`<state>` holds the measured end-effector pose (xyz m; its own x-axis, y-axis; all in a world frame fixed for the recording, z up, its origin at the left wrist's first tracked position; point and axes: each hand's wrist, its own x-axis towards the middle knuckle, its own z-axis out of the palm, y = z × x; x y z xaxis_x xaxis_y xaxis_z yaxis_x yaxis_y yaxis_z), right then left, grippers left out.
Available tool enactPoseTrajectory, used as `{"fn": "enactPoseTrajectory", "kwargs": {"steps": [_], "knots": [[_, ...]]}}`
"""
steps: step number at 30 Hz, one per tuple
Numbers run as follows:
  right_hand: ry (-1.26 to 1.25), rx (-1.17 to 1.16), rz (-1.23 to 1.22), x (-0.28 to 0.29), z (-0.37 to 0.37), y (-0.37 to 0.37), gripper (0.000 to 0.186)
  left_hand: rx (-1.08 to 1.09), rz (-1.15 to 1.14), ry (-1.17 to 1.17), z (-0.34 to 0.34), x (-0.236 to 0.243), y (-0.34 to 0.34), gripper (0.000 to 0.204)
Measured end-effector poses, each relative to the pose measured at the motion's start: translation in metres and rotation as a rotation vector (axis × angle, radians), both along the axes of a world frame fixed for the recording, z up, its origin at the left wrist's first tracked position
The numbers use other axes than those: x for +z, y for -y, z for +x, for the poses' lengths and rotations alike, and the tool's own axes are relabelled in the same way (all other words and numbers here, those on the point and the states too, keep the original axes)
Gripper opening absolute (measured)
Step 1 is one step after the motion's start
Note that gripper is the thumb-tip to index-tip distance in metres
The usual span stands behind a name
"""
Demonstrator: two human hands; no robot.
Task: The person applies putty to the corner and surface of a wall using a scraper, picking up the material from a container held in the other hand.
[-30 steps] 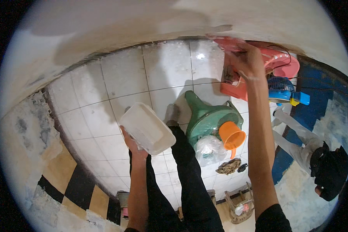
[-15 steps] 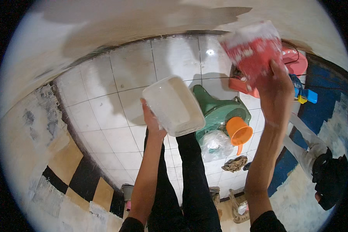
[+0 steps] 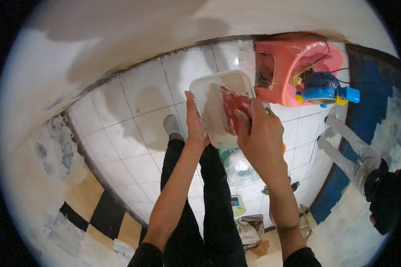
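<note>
My left hand [image 3: 196,120] holds a white plastic tub [image 3: 205,95] by its left side, its fingers wrapped along the rim and white residue on the skin. My right hand [image 3: 258,133] grips a flat red piece [image 3: 234,107] smeared with white, thumb across it, down inside the tub. Whether it touches the tub's contents is unclear. Beneath the tub, a clear plastic bag [image 3: 238,171] lies by a green item, which is mostly hidden.
A pink plastic chair [image 3: 276,75] with a blue fan [image 3: 321,91] and cords stands at the back wall. Another person's legs [image 3: 343,158] are at the right beside a blue band [image 3: 358,102]. A small container [image 3: 237,204] and cloth [image 3: 249,229] lie near my feet.
My right hand has brought the red piece from high at the right down into the tub. My left hand has raised the tub up and to the right.
</note>
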<state>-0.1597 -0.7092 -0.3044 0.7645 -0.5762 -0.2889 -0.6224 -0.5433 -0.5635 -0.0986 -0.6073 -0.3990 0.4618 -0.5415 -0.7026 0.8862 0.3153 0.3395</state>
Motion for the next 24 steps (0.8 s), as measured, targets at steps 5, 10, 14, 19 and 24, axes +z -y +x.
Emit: {"fn": "enactPoseTrajectory", "kwargs": {"steps": [5,10,14,19,24], "knots": [[-0.062,-0.068,0.09,-0.015,-0.009,0.021,0.01,-0.048,-0.06,0.002,-0.014,-0.001,0.02,0.067],[0.144,-0.204,0.131,-0.024,-0.034,0.034,0.014,-0.072,-0.007,0.035,-0.023,-0.021,0.031,0.072],[0.307,-0.343,0.165,-0.037,-0.052,0.039,0.012,-0.003,-0.097,-0.086,-0.02,-0.036,0.037,0.067],[0.39,-0.599,0.651,-0.056,-0.07,0.052,0.013,-0.043,-0.009,0.11,-0.01,-0.061,0.046,0.068],[0.535,-0.789,1.041,-0.077,-0.078,0.066,0.02,-0.097,0.003,0.038,0.01,-0.061,0.054,0.066]]}}
